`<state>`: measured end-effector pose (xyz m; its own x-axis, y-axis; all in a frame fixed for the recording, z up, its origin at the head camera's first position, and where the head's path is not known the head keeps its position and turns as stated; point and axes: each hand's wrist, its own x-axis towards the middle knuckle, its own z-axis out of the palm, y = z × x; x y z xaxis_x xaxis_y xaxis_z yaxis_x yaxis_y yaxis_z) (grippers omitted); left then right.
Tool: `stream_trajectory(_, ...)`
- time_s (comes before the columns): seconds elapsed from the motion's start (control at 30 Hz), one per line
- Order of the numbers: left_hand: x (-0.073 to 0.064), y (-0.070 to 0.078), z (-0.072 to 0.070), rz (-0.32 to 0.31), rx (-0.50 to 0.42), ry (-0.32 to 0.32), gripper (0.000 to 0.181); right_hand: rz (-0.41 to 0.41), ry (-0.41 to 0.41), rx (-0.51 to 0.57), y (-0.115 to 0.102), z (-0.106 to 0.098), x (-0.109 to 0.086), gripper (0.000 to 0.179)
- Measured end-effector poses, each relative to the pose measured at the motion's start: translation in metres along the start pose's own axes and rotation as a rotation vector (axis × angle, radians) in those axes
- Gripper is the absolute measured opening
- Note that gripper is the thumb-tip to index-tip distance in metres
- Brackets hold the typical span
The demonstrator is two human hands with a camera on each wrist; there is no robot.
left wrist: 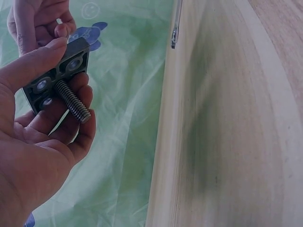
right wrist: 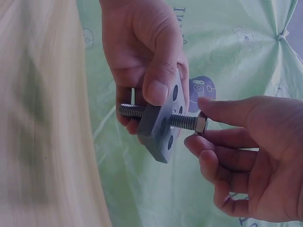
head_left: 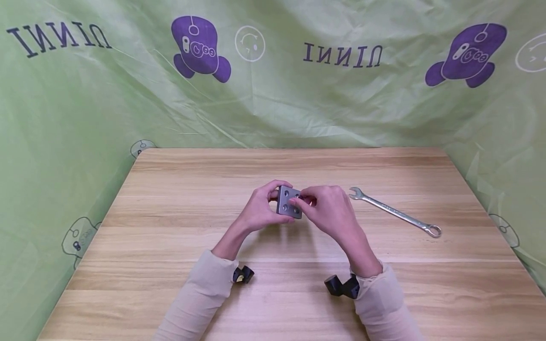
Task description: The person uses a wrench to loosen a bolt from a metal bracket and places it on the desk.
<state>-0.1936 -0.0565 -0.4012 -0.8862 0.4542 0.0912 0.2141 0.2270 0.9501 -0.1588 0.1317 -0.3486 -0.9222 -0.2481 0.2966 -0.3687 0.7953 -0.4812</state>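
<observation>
My left hand (head_left: 257, 209) grips a grey metal block (head_left: 290, 213) by its edges, above the middle of the table. Several round holes go through the block. A threaded bolt (right wrist: 184, 121) passes through it, its shank sticking out on both sides in the right wrist view. Between thumb and forefinger, my right hand (head_left: 334, 210) pinches the bolt's hex head. From the left wrist view, the bolt's threaded end (left wrist: 75, 103) points out of the block's underside, close to the left fingers. In the head view the right fingers hide most of the bolt.
A combination wrench (head_left: 394, 210) lies on the wooden table (head_left: 192, 293), right of the hands, its open end towards them. Green printed cloth (head_left: 273, 109) hangs behind the table and along both sides. Black wrist cameras (head_left: 341, 286) sit at both cuffs.
</observation>
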Motion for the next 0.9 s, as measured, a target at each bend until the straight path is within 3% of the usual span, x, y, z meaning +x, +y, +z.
stream_trajectory(0.77,-0.0002,0.0013,-0.0009,0.004,-0.002,-0.002,0.073,-0.293,0.031,0.031,0.0054,-0.0019,-0.0001,0.021)
stream_trajectory(0.9,0.0003,0.0009,-0.0008,-0.003,0.003,0.001,0.073,-0.308,0.032,0.034,0.0068,-0.0025,-0.0002,0.021)
